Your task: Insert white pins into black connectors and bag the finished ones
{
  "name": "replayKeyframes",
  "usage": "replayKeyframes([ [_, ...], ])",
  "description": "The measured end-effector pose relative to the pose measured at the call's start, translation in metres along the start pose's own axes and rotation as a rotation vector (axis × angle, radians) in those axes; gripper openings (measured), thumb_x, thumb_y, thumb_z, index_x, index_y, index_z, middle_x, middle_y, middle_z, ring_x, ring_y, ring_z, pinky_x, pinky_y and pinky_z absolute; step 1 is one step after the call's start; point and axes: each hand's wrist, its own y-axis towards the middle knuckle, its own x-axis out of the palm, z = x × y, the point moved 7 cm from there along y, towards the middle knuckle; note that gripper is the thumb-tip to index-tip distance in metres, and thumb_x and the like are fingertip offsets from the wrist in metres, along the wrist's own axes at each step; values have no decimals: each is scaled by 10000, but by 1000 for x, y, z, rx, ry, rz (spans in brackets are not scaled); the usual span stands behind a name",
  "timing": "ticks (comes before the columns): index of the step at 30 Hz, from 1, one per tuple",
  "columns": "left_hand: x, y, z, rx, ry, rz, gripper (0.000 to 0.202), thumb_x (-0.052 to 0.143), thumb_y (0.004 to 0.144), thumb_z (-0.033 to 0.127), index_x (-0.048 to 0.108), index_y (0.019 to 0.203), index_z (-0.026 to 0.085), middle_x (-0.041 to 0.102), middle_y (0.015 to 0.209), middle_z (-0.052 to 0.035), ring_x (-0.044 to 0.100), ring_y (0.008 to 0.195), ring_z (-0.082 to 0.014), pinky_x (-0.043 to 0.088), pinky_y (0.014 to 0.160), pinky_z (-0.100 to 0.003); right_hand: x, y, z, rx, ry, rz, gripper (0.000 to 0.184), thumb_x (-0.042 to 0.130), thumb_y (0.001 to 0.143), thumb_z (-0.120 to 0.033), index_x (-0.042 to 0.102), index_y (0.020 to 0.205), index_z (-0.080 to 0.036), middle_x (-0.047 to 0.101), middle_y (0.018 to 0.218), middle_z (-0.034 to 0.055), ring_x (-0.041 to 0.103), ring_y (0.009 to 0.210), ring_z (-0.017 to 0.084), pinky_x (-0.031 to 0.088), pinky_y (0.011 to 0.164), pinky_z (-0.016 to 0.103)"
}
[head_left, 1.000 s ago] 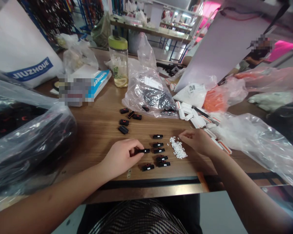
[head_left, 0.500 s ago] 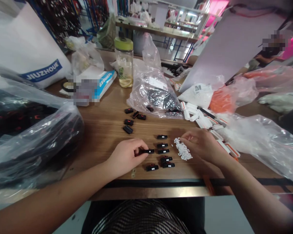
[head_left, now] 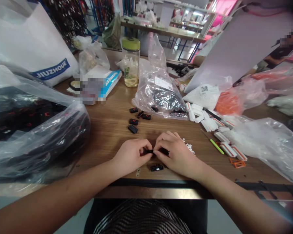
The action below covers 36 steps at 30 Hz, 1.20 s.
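Note:
My left hand point(head_left: 130, 156) pinches a small black connector point(head_left: 149, 151) flat on the wooden table point(head_left: 107, 130). My right hand point(head_left: 174, 152) has its fingertips pressed together against the same connector's right end; whether a white piece sits between them is hidden. Under the right hand lie more black connectors, mostly covered. One black connector with white inserts point(head_left: 156, 167) lies just in front of the hands. A small heap of white plastic pieces point(head_left: 189, 147) shows beside the right hand.
Several loose black connectors point(head_left: 136, 118) lie further back. A clear bag of black parts point(head_left: 161, 94), a large bag point(head_left: 26, 126) at left, white housings point(head_left: 210, 122), a green-handled tool point(head_left: 213, 144), an orange bag point(head_left: 226, 102), a bottle point(head_left: 131, 61) and a box point(head_left: 100, 83) surround the work spot.
My right hand left the white heap and moved left to meet the left hand at the held connector. The camera view shifted slightly, uncovering the green-handled tool.

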Motion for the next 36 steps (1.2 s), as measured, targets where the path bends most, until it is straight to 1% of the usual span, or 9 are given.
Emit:
replayKeyframes([
  [8,0,0,0,-9,5,-13,84,684,758,141,668,812,202,571,645,54,508,569,-114,357,564,-241,3,-4,-19,-134,-268,-9,188,535,928,-192,693,827,-192,678,859,57,525,866,213,311,824,392],
  [12,0,0,-1,-11,12,1,59,684,777,176,677,826,207,585,651,50,502,556,-116,359,555,-244,3,-10,-14,-138,-242,5,170,541,927,-189,709,921,-216,699,875,44,542,871,210,308,857,403],
  [18,1,0,-1,-12,17,-7,72,683,767,167,679,823,211,591,652,48,516,564,-117,372,558,-241,6,-9,-22,-171,-332,-13,187,541,905,-191,703,812,-202,693,855,62,532,848,224,309,808,411],
  [21,1,-1,0,-16,12,-10,61,680,769,177,682,817,215,577,630,49,511,557,-115,367,539,-231,-2,-8,-22,-150,-258,1,191,554,897,-208,730,825,-215,702,853,58,553,849,219,330,805,399],
  [23,0,-2,0,-10,19,-4,47,685,771,202,679,815,214,562,618,50,498,545,-112,358,523,-224,-17,-12,-8,-73,-175,68,196,557,903,-236,753,898,-238,718,891,46,583,868,211,358,816,387],
  [26,1,-3,1,13,39,-20,51,690,777,240,666,812,211,549,612,51,483,530,-107,358,520,-224,-46,-29,35,147,-179,185,232,531,911,-275,758,898,-232,739,914,48,631,881,223,405,807,375],
  [30,2,-5,2,35,59,-55,62,668,780,223,662,841,212,553,627,48,495,535,-109,374,532,-233,-58,-59,99,460,-199,63,260,543,873,-285,740,718,-216,704,658,8,623,621,178,426,622,297],
  [33,1,-6,8,73,52,-80,103,669,773,223,666,875,207,557,652,37,513,558,-116,384,534,-236,-52,-67,120,510,-66,44,235,562,870,-325,765,813,-221,746,741,-1,653,638,170,461,622,282],
  [36,-2,-7,15,110,-17,-91,86,650,816,258,662,874,196,586,692,18,533,581,-119,401,536,-235,-43,-60,122,431,34,65,239,575,872,-352,770,934,-229,768,928,29,692,795,185,507,738,303],
])
